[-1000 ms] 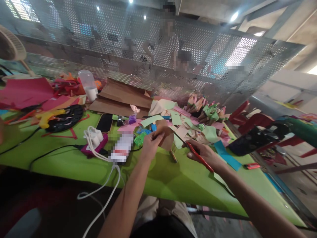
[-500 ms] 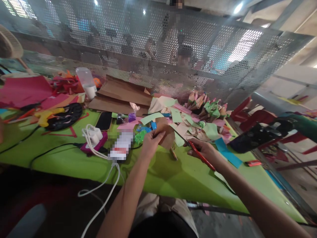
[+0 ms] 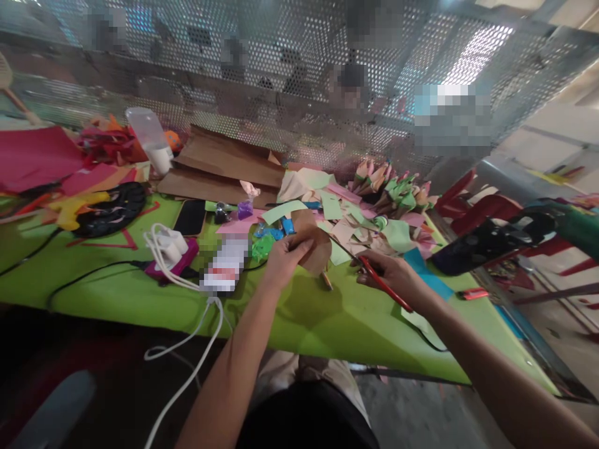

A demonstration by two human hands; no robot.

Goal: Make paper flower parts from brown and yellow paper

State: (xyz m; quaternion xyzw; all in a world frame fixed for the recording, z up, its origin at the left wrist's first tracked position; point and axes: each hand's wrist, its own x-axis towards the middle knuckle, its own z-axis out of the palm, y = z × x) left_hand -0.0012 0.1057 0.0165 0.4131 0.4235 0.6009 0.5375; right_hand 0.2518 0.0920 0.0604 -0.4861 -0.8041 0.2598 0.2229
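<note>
Left hand (image 3: 285, 260) pinches a rounded brown paper piece (image 3: 317, 254) between thumb and fingers, holding it over the middle of a green table (image 3: 299, 337), while the right hand (image 3: 392, 275) is closed around red-handled scissors (image 3: 380, 284), whose dark blades point toward the right side of that paper; whether they touch it I cannot tell. At the far left lies a pink sheet (image 3: 37, 159), with a yellow object (image 3: 77, 209) and a black ribbed object (image 3: 115, 212) in front of it. Next comes a tilted clear plastic container (image 3: 146, 132), then folded brown sheets (image 3: 229, 159). In front of these lies a dark phone (image 3: 190, 217), and nearer the person a purple power strip (image 3: 180, 263) carries white plugs (image 3: 169, 245). Just to its right rests a second phone (image 3: 227, 265), its screen blurred. A bright green packet (image 3: 262, 247) sits just left of the left hand. Further right, pale paper scraps (image 3: 332, 206) spread out before a bunch of paper flowers (image 3: 397, 187). Past the right hand are a blue paper strip (image 3: 427, 273), a small red object (image 3: 473, 293) and, by the table's right edge, a dark cylinder (image 3: 468, 249)
</note>
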